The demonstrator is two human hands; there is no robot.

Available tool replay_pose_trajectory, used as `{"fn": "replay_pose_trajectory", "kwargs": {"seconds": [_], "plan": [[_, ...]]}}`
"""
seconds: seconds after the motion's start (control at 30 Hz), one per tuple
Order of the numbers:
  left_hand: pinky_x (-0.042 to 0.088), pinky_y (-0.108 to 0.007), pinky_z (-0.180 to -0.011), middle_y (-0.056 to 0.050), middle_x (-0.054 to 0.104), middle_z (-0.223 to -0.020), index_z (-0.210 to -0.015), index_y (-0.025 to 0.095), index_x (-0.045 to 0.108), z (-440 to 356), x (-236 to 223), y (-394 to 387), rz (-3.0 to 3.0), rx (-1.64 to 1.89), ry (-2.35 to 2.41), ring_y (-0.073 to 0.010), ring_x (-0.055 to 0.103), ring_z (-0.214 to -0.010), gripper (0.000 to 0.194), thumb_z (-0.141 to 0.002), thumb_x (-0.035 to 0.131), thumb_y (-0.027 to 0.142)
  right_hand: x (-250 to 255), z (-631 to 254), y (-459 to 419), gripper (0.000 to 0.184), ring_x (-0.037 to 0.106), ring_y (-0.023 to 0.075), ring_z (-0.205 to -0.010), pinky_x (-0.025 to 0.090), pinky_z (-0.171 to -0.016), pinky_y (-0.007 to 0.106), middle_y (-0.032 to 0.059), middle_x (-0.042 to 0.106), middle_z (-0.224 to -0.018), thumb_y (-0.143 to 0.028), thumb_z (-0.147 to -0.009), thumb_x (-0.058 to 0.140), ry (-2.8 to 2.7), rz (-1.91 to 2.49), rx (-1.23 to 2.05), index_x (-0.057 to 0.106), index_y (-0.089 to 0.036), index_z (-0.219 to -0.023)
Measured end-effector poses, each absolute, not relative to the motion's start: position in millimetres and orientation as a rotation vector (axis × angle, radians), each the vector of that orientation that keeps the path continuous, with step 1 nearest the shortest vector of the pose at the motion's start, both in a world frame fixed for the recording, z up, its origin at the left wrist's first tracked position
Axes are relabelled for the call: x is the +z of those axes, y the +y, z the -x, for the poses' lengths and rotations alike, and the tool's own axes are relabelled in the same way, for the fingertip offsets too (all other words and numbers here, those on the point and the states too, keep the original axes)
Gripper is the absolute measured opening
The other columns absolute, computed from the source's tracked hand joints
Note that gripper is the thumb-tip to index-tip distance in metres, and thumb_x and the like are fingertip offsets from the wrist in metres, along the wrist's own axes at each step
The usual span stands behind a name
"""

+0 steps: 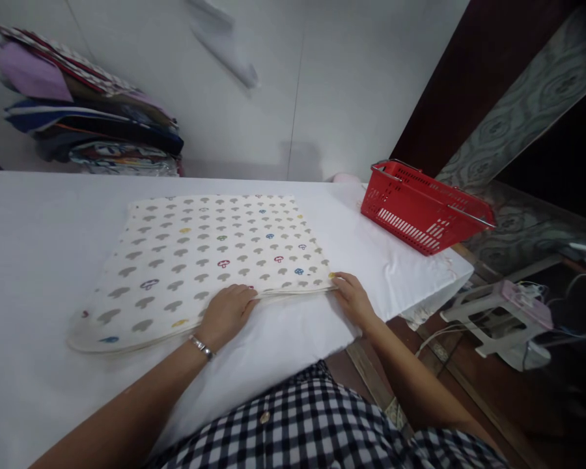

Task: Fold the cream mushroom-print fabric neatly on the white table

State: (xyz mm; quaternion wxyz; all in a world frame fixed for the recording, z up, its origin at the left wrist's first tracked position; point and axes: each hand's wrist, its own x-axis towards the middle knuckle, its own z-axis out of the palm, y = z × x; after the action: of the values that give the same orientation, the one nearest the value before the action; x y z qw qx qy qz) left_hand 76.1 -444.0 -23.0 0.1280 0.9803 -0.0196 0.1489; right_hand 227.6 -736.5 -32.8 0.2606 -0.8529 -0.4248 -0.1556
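Observation:
A folded cream cloth (209,260) printed with grey and coloured mushroom shapes lies flat on the white table (39,247). My left hand (227,312) rests on the cloth's near edge, fingers curled onto the hem, a bracelet on the wrist. My right hand (351,296) pinches the cloth's near right corner between thumb and fingers. Both hands grip the same near edge, about a forearm's length apart.
A red plastic basket (420,208) stands tilted at the table's far right corner. A pile of folded fabrics (88,124) sits at the back left against the white wall. To the right, below the table, a white stool (498,312) and cables are on the floor.

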Motion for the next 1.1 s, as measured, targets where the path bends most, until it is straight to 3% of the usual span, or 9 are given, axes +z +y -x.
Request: {"fn": "replay_pose_trajectory", "kwargs": {"seconds": [0.27, 0.47, 0.6, 0.77, 0.93, 1.1], "plan": [[0.043, -0.035, -0.075, -0.005, 0.064, -0.088, -0.088, 0.020, 0.061, -76, -23, -445, -2.853, 0.470, -0.049, -0.0207, 0.055, -0.084, 0.027, -0.086, 0.036, 0.032, -26, -240, -738, 0.027, 0.056, 0.0186, -0.087, 0.045, -0.078, 0.034, 0.0053, 0.063, -0.090, -0.024, -0.084, 0.044, -0.895, 2.315, -0.193, 0.062, -0.022, -0.105], [0.044, -0.037, -0.076, -0.006, 0.064, -0.090, -0.088, 0.021, 0.061, -77, -27, -444, -2.835, 0.486, -0.057, -0.0214, 0.056, -0.084, 0.028, -0.086, 0.036, 0.033, -27, -249, -731, 0.039, 0.054, 0.0123, -0.058, 0.043, -0.058, 0.024, -0.0021, 0.060, -0.062, -0.038, -0.079, 0.051, -0.513, 2.253, 0.152, 0.057, -0.018, -0.112], [0.044, -0.037, -0.076, -0.006, 0.064, -0.089, -0.089, 0.021, 0.061, -77, -29, -443, -2.839, 0.486, -0.061, -0.0216, 0.056, -0.084, 0.027, -0.085, 0.037, 0.032, -16, -256, -720, 0.039, 0.051, 0.0100, -0.055, 0.041, -0.054, 0.022, -0.0037, 0.058, -0.062, -0.032, -0.070, 0.060, -0.489, 2.155, 0.232, 0.059, -0.018, -0.106], [0.044, -0.037, -0.076, -0.007, 0.064, -0.090, -0.089, 0.020, 0.061, -76, -30, -443, -2.894, 0.468, -0.096, -0.0220, 0.055, -0.085, 0.028, -0.086, 0.036, 0.031, 3, -268, -707, 0.036, 0.048, 0.0072, -0.046, 0.036, -0.044, 0.018, -0.0042, 0.056, -0.060, -0.029, -0.070, 0.059, -0.383, 1.952, 0.298, 0.056, -0.016, -0.103], [0.043, -0.037, -0.079, -0.007, 0.064, -0.093, -0.090, 0.020, 0.061, -76, -31, -443, -2.913, 0.467, -0.099, -0.0218, 0.055, -0.088, 0.026, -0.086, 0.037, 0.030, -5, -265, -710, 0.034, 0.046, 0.0082, -0.037, 0.032, -0.037, 0.018, -0.0059, 0.053, -0.047, -0.022, -0.068, 0.062, -0.272, 2.052, 0.522, 0.053, -0.016, -0.100], [0.044, -0.037, -0.079, -0.007, 0.064, -0.096, -0.090, 0.018, 0.062, -76, -32, -443, -2.945, 0.433, -0.102, -0.0217, 0.055, -0.088, 0.028, -0.086, 0.036, 0.030, -12, -264, -714, 0.023, 0.050, 0.0105, -0.036, 0.030, -0.033, 0.018, -0.0038, 0.056, -0.048, -0.027, -0.067, 0.063, -0.198, 2.182, 0.582, 0.051, -0.017, -0.084]]}}
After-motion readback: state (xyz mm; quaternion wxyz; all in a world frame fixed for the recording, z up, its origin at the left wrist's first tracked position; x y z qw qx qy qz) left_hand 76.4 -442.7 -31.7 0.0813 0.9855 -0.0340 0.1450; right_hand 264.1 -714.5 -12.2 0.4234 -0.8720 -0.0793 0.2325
